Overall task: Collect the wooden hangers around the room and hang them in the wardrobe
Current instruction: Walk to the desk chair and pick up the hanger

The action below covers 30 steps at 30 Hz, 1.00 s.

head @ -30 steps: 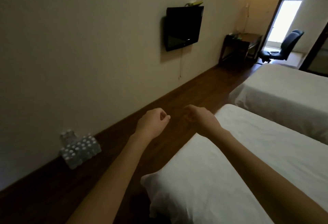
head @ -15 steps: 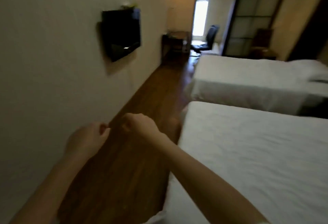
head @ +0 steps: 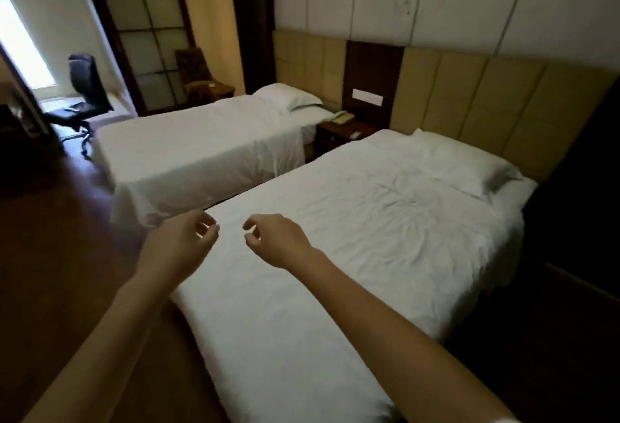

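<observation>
No wooden hanger and no wardrobe show in the head view. My left hand [head: 183, 243] hangs in the air over the near bed's left edge, fingers loosely curled, holding nothing. My right hand [head: 275, 239] floats beside it over the white sheet, fingers also loosely curled and empty. The two hands are a short gap apart and touch nothing.
The near bed [head: 369, 238] with a white pillow [head: 466, 162] fills the middle. A second bed [head: 201, 140] lies beyond it, a nightstand [head: 345, 130] with a phone [head: 342, 117] between them. A black office chair [head: 84, 93] stands at the far left by a bright doorway. Wooden floor [head: 60, 271] runs along the left.
The view has swung right, from the wall with the television to the two beds and headboard. Both hands stayed raised together and their fingers have loosened from fists.
</observation>
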Each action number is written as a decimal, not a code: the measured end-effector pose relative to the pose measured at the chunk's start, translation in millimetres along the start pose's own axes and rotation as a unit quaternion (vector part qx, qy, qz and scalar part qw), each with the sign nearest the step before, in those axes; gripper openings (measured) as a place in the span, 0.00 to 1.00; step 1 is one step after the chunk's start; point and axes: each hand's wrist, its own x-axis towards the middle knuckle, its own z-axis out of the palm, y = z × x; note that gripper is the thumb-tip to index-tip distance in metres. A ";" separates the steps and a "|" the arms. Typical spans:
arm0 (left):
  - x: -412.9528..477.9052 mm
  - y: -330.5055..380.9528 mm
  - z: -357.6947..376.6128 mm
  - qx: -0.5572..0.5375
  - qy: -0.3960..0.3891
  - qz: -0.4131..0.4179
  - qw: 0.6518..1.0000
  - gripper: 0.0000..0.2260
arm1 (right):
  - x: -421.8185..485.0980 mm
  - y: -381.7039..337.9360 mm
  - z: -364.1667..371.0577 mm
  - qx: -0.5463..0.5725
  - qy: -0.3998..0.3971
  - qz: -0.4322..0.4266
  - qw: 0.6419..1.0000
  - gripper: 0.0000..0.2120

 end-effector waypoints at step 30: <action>342.5 -477.5 -231.5 0.041 0.022 0.018 0.999 0.11 | 460.7 -393.7 239.8 -0.026 0.017 -0.049 0.998 0.15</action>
